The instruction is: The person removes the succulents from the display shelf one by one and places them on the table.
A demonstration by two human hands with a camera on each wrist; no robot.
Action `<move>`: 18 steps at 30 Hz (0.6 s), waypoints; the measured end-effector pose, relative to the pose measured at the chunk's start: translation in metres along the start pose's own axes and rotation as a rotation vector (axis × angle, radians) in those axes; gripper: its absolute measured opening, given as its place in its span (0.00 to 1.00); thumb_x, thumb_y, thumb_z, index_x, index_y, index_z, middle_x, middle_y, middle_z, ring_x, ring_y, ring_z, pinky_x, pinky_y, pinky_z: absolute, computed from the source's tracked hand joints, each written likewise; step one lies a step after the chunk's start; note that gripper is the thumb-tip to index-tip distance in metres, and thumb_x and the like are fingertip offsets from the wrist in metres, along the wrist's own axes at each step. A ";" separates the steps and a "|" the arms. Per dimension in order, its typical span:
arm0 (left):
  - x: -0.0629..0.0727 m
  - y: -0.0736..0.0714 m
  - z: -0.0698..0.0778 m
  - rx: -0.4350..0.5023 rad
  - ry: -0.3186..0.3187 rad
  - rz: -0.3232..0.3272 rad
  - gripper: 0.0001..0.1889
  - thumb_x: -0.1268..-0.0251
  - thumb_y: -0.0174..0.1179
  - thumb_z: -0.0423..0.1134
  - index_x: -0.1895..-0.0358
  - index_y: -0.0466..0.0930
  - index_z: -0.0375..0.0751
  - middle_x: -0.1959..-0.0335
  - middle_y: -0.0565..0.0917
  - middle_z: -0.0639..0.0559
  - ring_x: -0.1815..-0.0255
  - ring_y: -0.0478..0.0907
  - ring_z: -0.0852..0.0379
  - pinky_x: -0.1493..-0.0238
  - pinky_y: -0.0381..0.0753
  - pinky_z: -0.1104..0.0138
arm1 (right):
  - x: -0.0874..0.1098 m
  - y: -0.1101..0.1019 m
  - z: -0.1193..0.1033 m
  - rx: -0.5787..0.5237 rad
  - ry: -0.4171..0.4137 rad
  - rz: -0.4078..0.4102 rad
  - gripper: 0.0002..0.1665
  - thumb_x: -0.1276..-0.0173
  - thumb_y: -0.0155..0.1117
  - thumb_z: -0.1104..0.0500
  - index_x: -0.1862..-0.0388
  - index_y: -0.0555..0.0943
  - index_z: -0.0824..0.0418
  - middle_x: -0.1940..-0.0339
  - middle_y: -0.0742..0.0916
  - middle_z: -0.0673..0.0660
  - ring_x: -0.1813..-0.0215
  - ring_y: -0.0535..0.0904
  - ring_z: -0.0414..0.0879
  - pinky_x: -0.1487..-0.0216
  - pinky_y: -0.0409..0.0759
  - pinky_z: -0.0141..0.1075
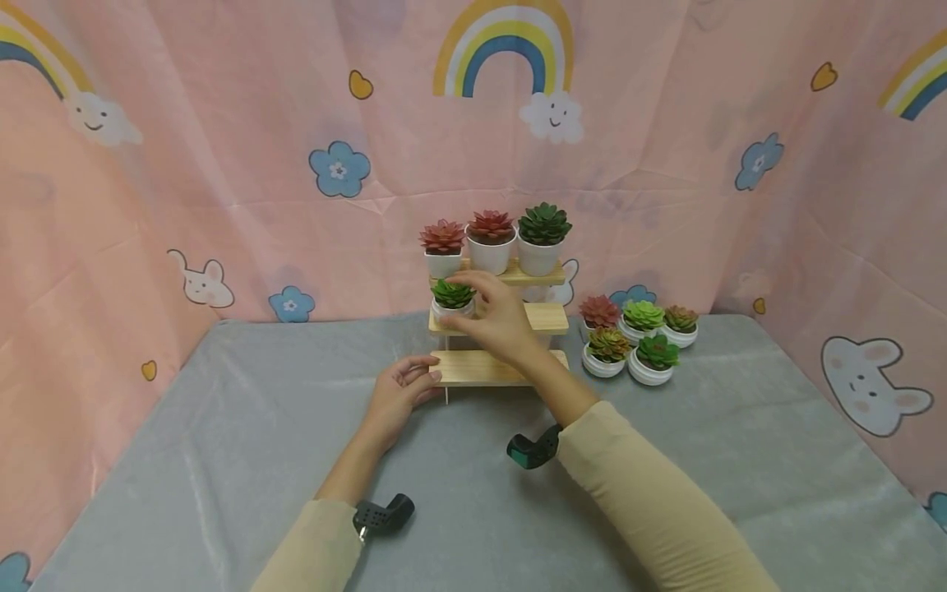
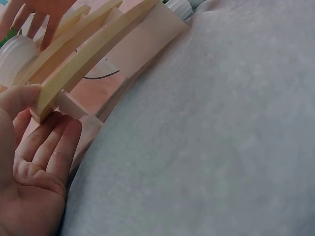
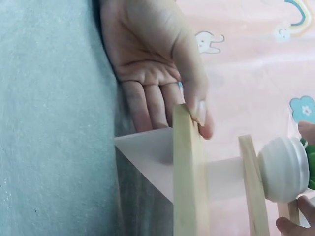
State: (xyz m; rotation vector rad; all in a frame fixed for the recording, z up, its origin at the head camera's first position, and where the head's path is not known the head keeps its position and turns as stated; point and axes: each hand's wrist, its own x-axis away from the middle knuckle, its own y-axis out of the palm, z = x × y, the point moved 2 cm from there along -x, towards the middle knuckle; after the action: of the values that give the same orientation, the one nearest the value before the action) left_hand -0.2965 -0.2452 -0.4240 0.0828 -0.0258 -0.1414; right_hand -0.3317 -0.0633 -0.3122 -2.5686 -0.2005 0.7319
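A three-tier wooden stand (image 1: 481, 368) with clear supports stands at the middle of the table. My right hand (image 1: 501, 322) holds a small green succulent (image 1: 453, 294) in a round white pot (image 3: 281, 169), thumb and fingers on either side of it. This pot is at the left end of the middle board (image 1: 549, 318), touching it or just above. My left hand (image 1: 399, 396) pinches the left end of the bottom board, thumb on top and fingers beneath, as the left wrist view shows. On the top board (image 1: 549, 275) sit two reddish succulents (image 1: 491, 238) and a dark green succulent (image 1: 543, 234).
Right of the stand, several potted succulents (image 1: 649, 362) in white pots form a group on the grey cloth (image 1: 259, 460). A pink printed curtain (image 1: 259, 123) hangs behind and at both sides. Each wrist bears a dark camera mount (image 1: 385, 515).
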 end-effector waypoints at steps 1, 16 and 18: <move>0.000 0.000 0.000 0.002 0.001 -0.001 0.17 0.31 0.62 0.32 0.41 0.77 0.30 0.40 0.82 0.33 0.51 0.86 0.60 0.43 0.88 0.61 | 0.000 0.002 0.000 0.009 0.005 0.005 0.30 0.40 0.78 0.58 0.39 0.81 0.60 0.34 0.82 0.58 0.28 0.74 0.52 0.25 0.74 0.53; 0.002 0.001 0.002 -0.001 0.003 0.016 0.16 0.31 0.62 0.31 0.42 0.78 0.30 0.40 0.83 0.34 0.52 0.85 0.62 0.45 0.89 0.63 | 0.003 0.016 0.008 0.207 -0.075 0.071 0.27 0.39 0.77 0.58 0.41 0.82 0.61 0.35 0.82 0.58 0.31 0.77 0.55 0.30 0.79 0.48; 0.002 0.000 0.002 -0.008 0.001 0.015 0.17 0.30 0.62 0.32 0.42 0.78 0.30 0.39 0.82 0.34 0.52 0.85 0.62 0.45 0.89 0.63 | 0.004 0.016 0.008 0.201 -0.081 0.067 0.27 0.39 0.77 0.58 0.41 0.82 0.61 0.36 0.83 0.58 0.33 0.78 0.54 0.34 0.82 0.47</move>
State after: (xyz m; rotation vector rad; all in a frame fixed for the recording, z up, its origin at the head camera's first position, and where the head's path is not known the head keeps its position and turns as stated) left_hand -0.2947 -0.2457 -0.4222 0.0749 -0.0245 -0.1265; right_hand -0.3321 -0.0733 -0.3272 -2.3669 -0.0627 0.8379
